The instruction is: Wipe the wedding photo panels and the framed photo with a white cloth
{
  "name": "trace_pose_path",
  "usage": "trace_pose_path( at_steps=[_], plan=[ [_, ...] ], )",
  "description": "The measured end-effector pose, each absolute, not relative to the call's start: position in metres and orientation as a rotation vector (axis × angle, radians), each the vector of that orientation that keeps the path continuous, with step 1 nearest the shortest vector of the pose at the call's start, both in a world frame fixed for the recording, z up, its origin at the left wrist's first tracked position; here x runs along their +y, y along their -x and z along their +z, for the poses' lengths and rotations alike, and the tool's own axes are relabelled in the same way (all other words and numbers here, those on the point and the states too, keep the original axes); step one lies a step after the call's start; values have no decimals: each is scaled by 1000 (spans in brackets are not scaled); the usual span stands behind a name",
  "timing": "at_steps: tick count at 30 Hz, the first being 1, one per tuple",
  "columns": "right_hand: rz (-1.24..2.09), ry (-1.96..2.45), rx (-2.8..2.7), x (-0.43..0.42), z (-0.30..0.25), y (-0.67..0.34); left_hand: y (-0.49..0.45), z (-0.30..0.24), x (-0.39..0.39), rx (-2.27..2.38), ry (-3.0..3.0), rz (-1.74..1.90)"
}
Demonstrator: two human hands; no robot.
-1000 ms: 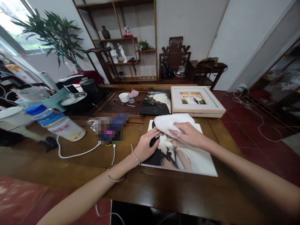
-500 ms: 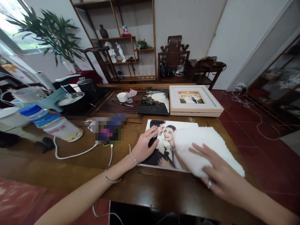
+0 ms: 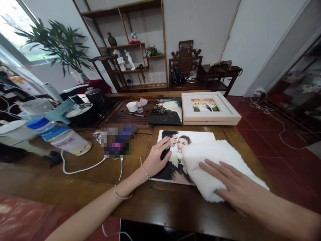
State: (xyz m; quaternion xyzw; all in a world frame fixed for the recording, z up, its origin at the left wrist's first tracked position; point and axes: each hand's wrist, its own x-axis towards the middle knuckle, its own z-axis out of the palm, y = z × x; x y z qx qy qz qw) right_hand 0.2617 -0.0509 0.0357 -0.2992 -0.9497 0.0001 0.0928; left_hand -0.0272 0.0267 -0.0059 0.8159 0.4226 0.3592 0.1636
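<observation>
A large frameless wedding photo print [image 3: 175, 152] lies flat on the wooden table [image 3: 105, 170] in front of me. My left hand [image 3: 157, 157] rests open on the print's left edge, fingers spread flat on it. A white fluffy cloth [image 3: 213, 160] lies spread over the right half of the print. My right hand [image 3: 233, 187] presses flat on the cloth's near part, fingers stretched out.
Behind the print lie a dark wedding photo [image 3: 167, 110] and a white framed picture [image 3: 208, 107]. To the left are a lying plastic bottle [image 3: 60, 137], a white cable [image 3: 82, 164], a blurred object, pots and a tea tray with a bowl [image 3: 131, 106]. Shelves and chairs stand behind.
My right hand has swept the cloth from the print's top down to its lower right, spreading it out. The left hand has stayed on the left edge.
</observation>
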Motion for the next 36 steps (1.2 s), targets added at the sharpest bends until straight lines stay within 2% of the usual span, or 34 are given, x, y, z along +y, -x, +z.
trace_pose_path(
  at_steps=[11,15,20,23,32,36],
  plan=[
    [34,1018,-2747,10,29,-257,27,-8,25,1211,-2336,1036],
    [44,1107,-2700,-20,27,-247,27,-6,25,1239,-2338,1007],
    [182,1057,-2808,-84,52,-231,26,-6,26,1214,-2338,1005],
    [227,1049,-2815,-92,66,-231,27,-7,27,1205,-2345,1012],
    [194,1365,-2739,25,62,-257,28,-8,26,1236,-2365,961],
    [147,1413,-2667,32,47,-265,28,-6,26,1225,-2366,974]
  ],
)
